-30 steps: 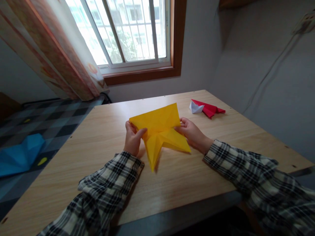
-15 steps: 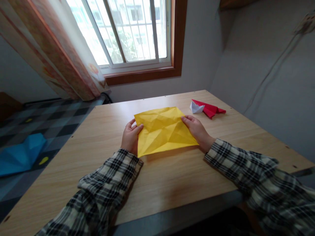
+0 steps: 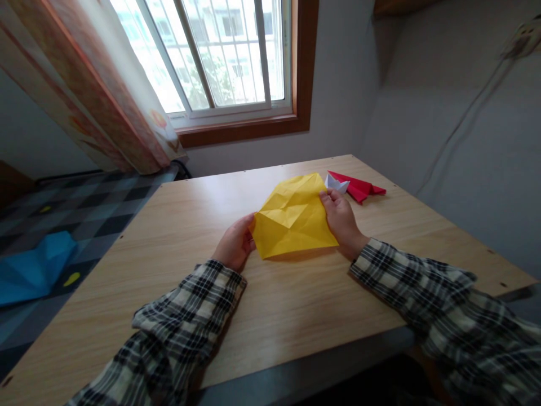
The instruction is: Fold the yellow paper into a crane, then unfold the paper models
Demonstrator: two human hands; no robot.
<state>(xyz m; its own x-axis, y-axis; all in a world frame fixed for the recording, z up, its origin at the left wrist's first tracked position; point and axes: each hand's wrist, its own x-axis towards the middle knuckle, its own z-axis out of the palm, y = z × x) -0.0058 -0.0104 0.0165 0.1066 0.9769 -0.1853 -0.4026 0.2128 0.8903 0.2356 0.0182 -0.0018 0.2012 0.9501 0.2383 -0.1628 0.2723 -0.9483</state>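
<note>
A creased sheet of yellow paper point(image 3: 296, 217) is held above the table between both hands. My left hand point(image 3: 235, 241) pinches its left edge, thumb on top and fingers partly hidden behind. At the opposite edge, my right hand point(image 3: 341, 221) grips the sheet with the thumb on its face; most of its fingers are out of sight beneath. Fold lines cross the paper, and its far left side slopes back at a slant. Just beyond my right hand lie a small white paper boat point(image 3: 337, 183) and a red folded paper plane point(image 3: 359, 187).
The pale wooden table point(image 3: 190, 208) carries these papers. Left of it, a checked cloth surface point(image 3: 105, 206) bears a blue folded paper point(image 3: 38, 269). A window point(image 3: 224, 56) with a curtain point(image 3: 97, 84) stands behind, and a cable point(image 3: 459, 127) hangs on the right wall.
My left hand has moved right and turned inward, bringing the sheet's left edge with it. The paper has rotated and its far edge has risen. My right hand moved only slightly.
</note>
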